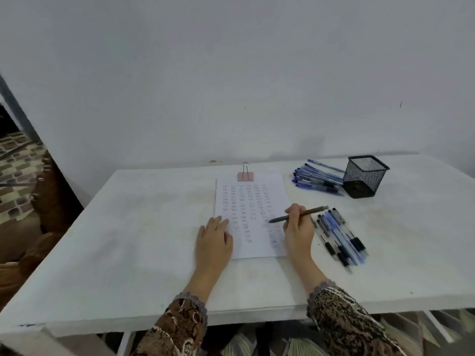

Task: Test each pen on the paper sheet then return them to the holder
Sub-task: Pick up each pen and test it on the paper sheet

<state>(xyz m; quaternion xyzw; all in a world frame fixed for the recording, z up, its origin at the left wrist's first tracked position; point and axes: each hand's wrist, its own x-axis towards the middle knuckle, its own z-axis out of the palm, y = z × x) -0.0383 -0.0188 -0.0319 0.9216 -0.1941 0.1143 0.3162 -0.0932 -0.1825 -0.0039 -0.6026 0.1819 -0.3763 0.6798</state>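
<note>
A white paper sheet covered with small written words lies on the table, clipped at its top by a pink binder clip. My left hand lies flat on the sheet's lower left corner. My right hand grips a dark pen, whose tip touches the paper on the right side. A black mesh holder stands at the back right, with nothing sticking out of its top. A pile of blue pens lies just left of it. Several more pens lie right of my right hand.
The white table ends at a front edge near my sleeves and at a left edge beside a brown carved chair. A plain grey wall rises right behind the table.
</note>
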